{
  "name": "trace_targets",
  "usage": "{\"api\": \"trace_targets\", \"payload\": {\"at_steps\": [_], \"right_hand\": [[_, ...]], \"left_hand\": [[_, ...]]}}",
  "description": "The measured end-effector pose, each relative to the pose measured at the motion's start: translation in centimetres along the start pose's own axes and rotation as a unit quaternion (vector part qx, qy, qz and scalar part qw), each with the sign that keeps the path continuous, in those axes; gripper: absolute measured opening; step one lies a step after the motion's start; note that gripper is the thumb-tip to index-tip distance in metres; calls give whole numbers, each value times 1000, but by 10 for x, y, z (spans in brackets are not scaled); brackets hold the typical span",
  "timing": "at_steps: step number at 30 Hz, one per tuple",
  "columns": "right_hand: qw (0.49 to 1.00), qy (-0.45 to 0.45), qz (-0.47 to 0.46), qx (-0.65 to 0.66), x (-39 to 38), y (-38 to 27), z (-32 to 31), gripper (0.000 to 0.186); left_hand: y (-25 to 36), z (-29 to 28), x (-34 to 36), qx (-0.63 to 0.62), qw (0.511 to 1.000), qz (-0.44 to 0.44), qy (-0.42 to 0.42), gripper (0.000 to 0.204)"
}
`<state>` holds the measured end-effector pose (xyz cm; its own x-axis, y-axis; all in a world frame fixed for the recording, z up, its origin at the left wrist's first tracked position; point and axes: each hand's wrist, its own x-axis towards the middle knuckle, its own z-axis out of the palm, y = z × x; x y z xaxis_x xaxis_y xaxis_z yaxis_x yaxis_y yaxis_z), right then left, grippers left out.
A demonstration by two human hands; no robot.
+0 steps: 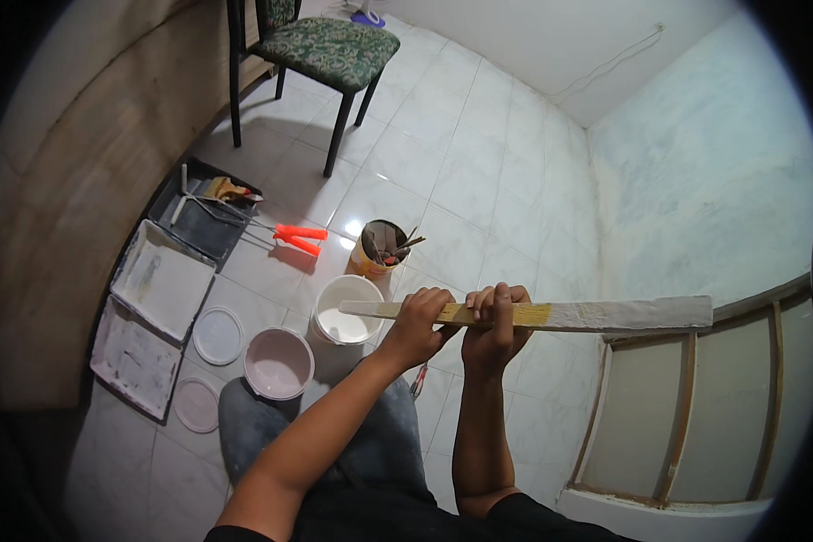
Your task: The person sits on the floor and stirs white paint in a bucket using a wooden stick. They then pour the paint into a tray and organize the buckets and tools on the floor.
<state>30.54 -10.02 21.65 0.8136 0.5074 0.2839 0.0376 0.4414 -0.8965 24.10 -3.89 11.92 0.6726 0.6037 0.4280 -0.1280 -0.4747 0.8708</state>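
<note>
Paint buckets (pixel 345 309) and trays (pixel 161 282) sit below the hand-held plank (pixel 587 314).

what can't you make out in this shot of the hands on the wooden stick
- Head view: the middle of the wooden stick is covered by the left hand and right hand.
- What stands in the yellow tub: too small.
- The chair: its back is cut off by the top edge.
- The framed panel: its right side fades into the dark rim.

Wooden slat (pixel 551 314), matt white paint-caked; glossy tiled floor (pixel 452 172); plastic bucket (pixel 346 310).
</note>
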Motion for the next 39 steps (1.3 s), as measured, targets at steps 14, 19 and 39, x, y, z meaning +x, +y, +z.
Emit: {"api": "trace_targets", "payload": {"at_steps": [14,19,39], "right_hand": [[996,-70,58,-14,-27,111,-4,24],[989,-127,77,-23,-36,147,13,25],[982,-153,97,-60,-14,152,31,28]], "left_hand": [[-95,-1,-49,-48,995,-60,69,21],[-130,-5,-62,-12,984,-118,136,27],[-136,-5,-46,-59,975,-131,169,24]]}}
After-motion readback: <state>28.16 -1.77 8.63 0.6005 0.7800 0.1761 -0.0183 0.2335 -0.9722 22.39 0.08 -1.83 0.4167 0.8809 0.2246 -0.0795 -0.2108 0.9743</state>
